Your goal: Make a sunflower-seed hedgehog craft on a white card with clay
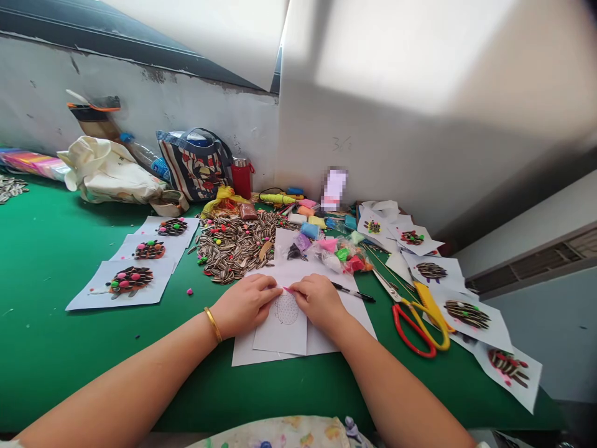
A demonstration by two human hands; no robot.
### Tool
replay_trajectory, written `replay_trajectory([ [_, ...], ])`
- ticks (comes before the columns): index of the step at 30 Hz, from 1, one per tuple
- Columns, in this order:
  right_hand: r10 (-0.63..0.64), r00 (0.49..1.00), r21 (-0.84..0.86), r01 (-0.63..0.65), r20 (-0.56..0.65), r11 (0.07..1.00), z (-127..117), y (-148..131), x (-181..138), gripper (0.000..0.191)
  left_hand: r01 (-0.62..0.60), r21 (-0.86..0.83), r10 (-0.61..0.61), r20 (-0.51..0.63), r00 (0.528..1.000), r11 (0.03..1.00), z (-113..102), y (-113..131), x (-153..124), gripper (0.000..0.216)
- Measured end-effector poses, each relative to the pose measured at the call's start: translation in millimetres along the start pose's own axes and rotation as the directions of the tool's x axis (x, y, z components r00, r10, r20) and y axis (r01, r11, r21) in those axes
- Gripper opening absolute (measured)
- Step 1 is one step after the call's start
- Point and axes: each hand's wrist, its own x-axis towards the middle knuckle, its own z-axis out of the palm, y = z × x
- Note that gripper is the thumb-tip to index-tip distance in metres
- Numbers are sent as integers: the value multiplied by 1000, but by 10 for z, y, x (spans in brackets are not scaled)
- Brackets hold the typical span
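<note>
A small white sheet of paper point(280, 339) with a dotted round outline drawn on it lies on a larger white sheet point(359, 320). My left hand point(247, 303) is closed at the small sheet's upper left edge, its bent fingers pressed together on the paper. Opposite it, my right hand point(323, 303) pinches a bit of pink modelling clay point(288, 289) above the drawing; the left fingertips come close to it, and the fingers partly hide it. A black pen point(357, 292) lies just beyond my right hand.
Sunflower seeds point(233, 249) are heaped behind my left hand, beside bagged coloured clay point(342, 254). Scissors point(417, 323) and a yellow utility knife point(431, 305) lie at right. Seed-decorated cards point(153, 295) line both sides. Bags point(196, 165) and a red flask point(241, 177) stand by the wall.
</note>
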Motion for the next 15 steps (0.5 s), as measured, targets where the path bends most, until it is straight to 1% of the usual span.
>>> replay_trajectory([
  [4,-5,1000,1,5,10,1000,-7,-6,11,19,-1,-1,1,-11,1000,1000,-3,4,2,37],
  [9,32,999,-17,-33,-25,999,16,-31,28,19,2,-9,-2,-27,1000,1000,-12,16,15,38],
  [12,27,999,-30,-28,-29,999,45,-52,42,19,-3,-7,2,-47,999,1000,-6,21,25,37],
  [15,16,1000,-43,-18,-26,999,65,-65,53,19,-7,0,7,-41,999,1000,2,20,32,35],
])
